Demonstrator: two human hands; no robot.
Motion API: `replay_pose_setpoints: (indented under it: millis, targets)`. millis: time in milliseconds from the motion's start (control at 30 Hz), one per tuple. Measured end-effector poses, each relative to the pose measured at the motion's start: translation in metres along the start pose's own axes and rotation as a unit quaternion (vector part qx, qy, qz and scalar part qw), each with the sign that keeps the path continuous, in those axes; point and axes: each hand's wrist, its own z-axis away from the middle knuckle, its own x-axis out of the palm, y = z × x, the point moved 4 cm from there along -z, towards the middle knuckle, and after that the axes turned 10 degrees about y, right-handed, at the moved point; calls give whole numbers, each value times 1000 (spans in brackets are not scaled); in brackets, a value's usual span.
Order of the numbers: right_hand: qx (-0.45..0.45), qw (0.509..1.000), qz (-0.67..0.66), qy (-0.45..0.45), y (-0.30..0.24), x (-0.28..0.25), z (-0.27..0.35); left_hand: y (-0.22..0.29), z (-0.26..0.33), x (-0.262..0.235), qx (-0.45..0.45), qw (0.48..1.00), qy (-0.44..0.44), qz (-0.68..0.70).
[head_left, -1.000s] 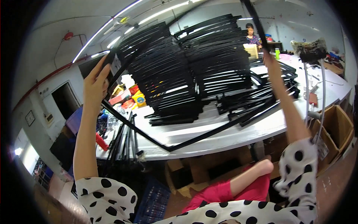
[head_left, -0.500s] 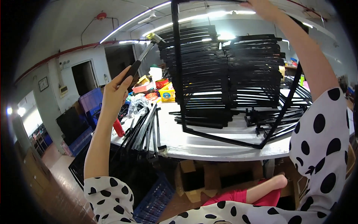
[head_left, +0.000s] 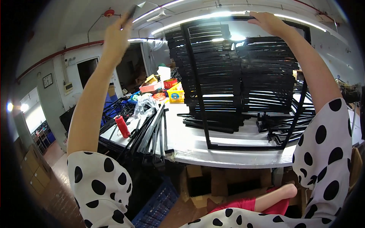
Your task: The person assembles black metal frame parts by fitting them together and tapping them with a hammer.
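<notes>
My right hand point(head_left: 269, 23) grips the top bar of a large black rectangular frame point(head_left: 197, 81), near its upper right corner. The frame stands upright, its bottom bar at the table's front edge. High at the upper left, my left hand point(head_left: 116, 42) is closed around the dark handle of a hammer point(head_left: 132, 14); motion smears the hand, and the hammer's head hardly shows. Behind the frame rise tall stacks of thin black strips point(head_left: 218, 72). Loose black strips point(head_left: 155, 133) lie in a bundle on the table to the left of the frame.
The white table point(head_left: 186, 152) also carries a red bottle point(head_left: 122, 126), a pink basket point(head_left: 150, 87), a yellow container point(head_left: 176, 95) and clear plastic wrapping point(head_left: 143, 106). More black pieces point(head_left: 281, 123) lie at right. Below are a blue crate point(head_left: 157, 203) and cardboard boxes point(head_left: 195, 171).
My left hand has swung the hammer up and away from the frame. The frame has lowered and shifted right, now more upright, with my right hand still on its top bar.
</notes>
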Motion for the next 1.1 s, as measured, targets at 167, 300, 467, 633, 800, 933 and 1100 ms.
replay_pose_setpoints:
  millis: [167,300,467,633,800,933,1100]
  targets:
    - [3,1000,-11,8,10,0,7,-22,65,34,-120,795,-521,-288]
    - [32,999,-25,-32,-3,0,4,-29,51,2,-249,885,-300,-255]
    - [18,1000,-7,18,1,6,4,-10,14,-16,-68,992,-49,-95]
    - [12,1000,-5,22,5,7,1,18,11,-8,11,990,-67,-120]
    - [-8,999,17,28,11,7,8,36,14,-1,-96,959,-214,-157]
    - [-6,1000,18,12,-10,1,0,-3,4,-7,67,994,20,-88]
    - [35,996,8,-77,-15,-14,12,12,28,35,-56,952,-254,-162]
